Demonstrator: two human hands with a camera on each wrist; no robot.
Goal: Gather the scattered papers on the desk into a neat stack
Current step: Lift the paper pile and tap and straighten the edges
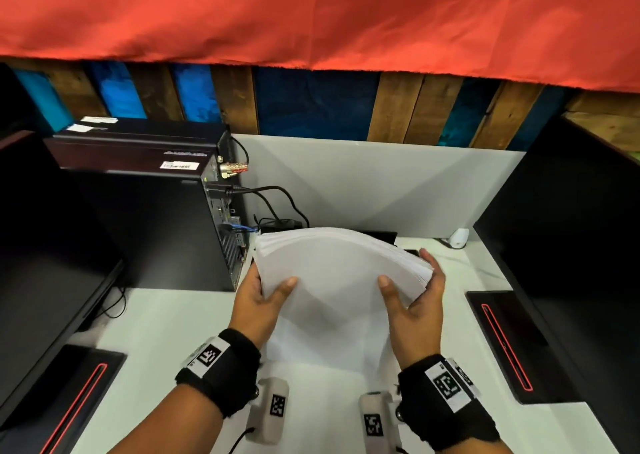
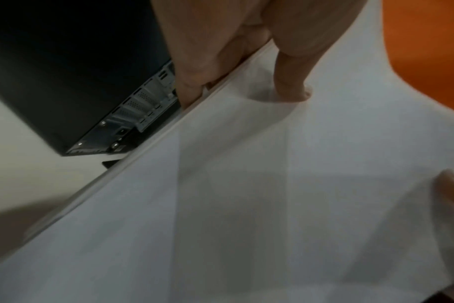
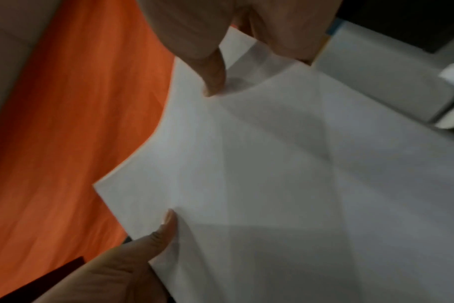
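Note:
A thick stack of white papers [image 1: 339,273] stands on edge on the white desk [image 1: 166,335], bowed over at the top. My left hand [image 1: 263,297] grips its left side, thumb on the front sheet and fingers behind. On the right side, my right hand [image 1: 415,297] grips the same way. The left wrist view shows the papers [image 2: 246,205] filling the frame with my left hand [image 2: 246,71] clamped on their edge. In the right wrist view my right hand [image 3: 233,67] pinches the papers [image 3: 285,184] near a corner, and the other hand's thumb shows lower down.
A black computer tower [image 1: 149,221] with cables stands close to the left of the papers. Dark monitors with red-lined bases [image 1: 505,346] flank the desk on both sides. A grey partition [image 1: 381,183] and a red cloth [image 1: 311,17] rise behind.

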